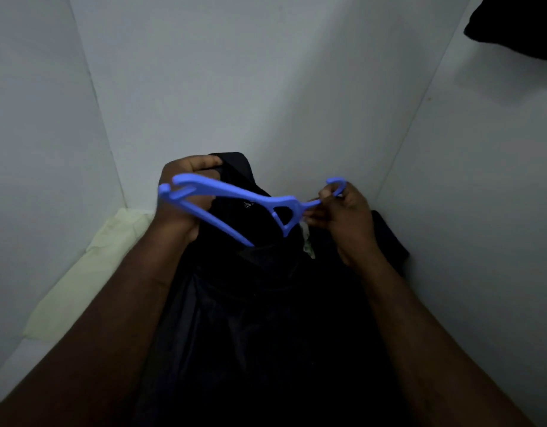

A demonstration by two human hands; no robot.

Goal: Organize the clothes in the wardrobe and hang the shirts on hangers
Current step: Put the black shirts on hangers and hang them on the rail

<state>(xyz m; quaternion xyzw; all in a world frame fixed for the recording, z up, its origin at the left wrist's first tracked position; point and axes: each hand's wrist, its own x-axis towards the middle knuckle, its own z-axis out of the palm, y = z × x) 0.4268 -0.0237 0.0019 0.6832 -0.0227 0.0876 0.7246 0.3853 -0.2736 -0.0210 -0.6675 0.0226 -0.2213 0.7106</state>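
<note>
The blue hanger (pixel 235 192) lies tilted across the neck opening of the black shirt (pixel 266 303), low in the wardrobe. The right hand (pixel 343 220) pinches its hook and the left hand (pixel 185 198) grips the shirt's collar edge. A pale cloth (pixel 81 272) lies along the left wall. The back wall (pixel 266 72) above is open, and a dark garment (pixel 518 26) hangs at top right.

**Head view, inside a white-walled wardrobe (pixel 266 72).** The left hand (pixel 179 224) is gripping the collar of a black shirt (pixel 266 318), its fingers curling round the fabric. The right hand (pixel 343 220) is pinching the neck of a blue hanger (pixel 241 192) just below the hook. One arm of the hanger is dipping into the shirt's neck opening, and the other is crossing in front of the left hand. The shirt is draping down between the two forearms. A pale cloth (pixel 81 272) is lying on the wardrobe's base at left. A dark garment (pixel 512 26) is hanging at upper right.
</note>
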